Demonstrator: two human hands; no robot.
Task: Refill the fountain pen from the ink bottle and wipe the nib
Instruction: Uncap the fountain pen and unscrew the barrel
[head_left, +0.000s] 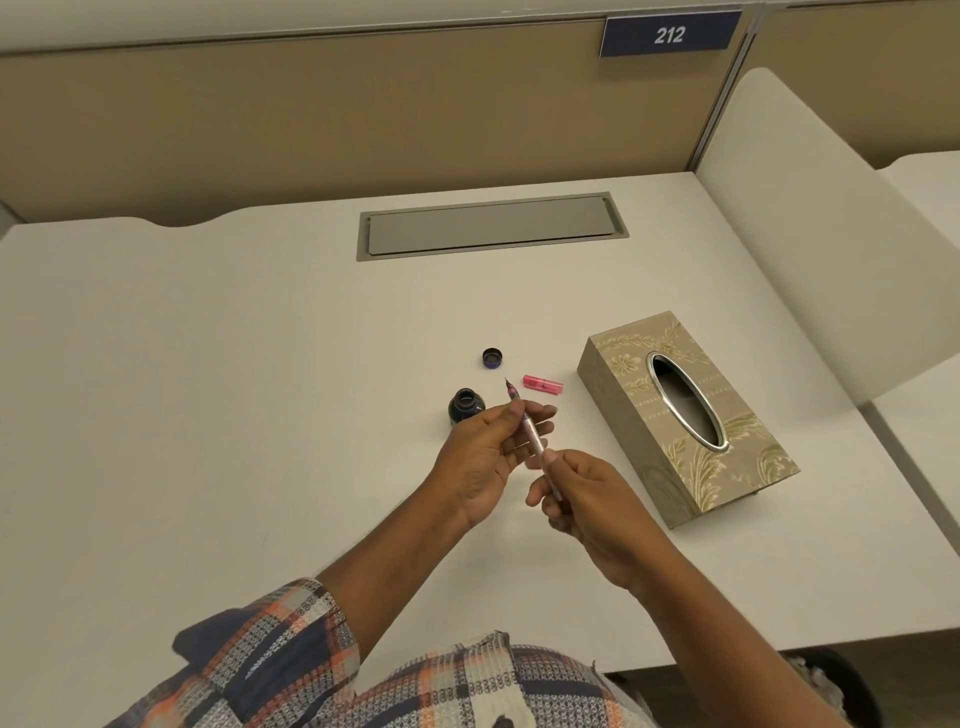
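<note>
Both of my hands hold a slim pink fountain pen (531, 429) above the white desk, nib pointing up and away. My left hand (488, 457) pinches it near the nib end, and my right hand (582, 493) grips its rear end. An open dark ink bottle (465, 406) stands on the desk just left of my left hand. Its round black lid (492, 357) lies behind it. The pen's pink cap (543, 385) lies on the desk to the right of the nib.
A patterned beige tissue box (685, 415) with an oval opening sits to the right of my hands. A grey cable hatch (491, 226) is set into the desk (208, 389) at the back. Partition walls stand behind and to the right.
</note>
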